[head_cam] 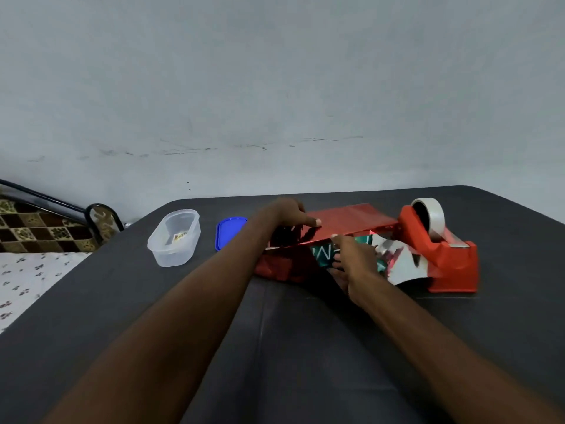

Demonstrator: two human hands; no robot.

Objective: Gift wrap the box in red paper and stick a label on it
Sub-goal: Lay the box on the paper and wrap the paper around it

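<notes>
The box point(324, 255), green with white letters, lies on the dark table partly covered by shiny red paper point(351, 220). The paper's silver inner side point(403, 266) curls up at the right end. My left hand point(292, 214) rests on top of the paper-covered box, thumb stretched along the top edge. My right hand point(354, 260) is at the box's near side, fingers curled against the green face and the paper edge. A small label point(180, 237) lies inside a clear tub.
A red tape dispenser point(440, 252) with a roll of clear tape stands just right of the box. A clear plastic tub point(174, 240) and its blue lid point(229, 232) sit to the left. A bed with patterned cloth point(30, 237) lies beyond the table's left edge.
</notes>
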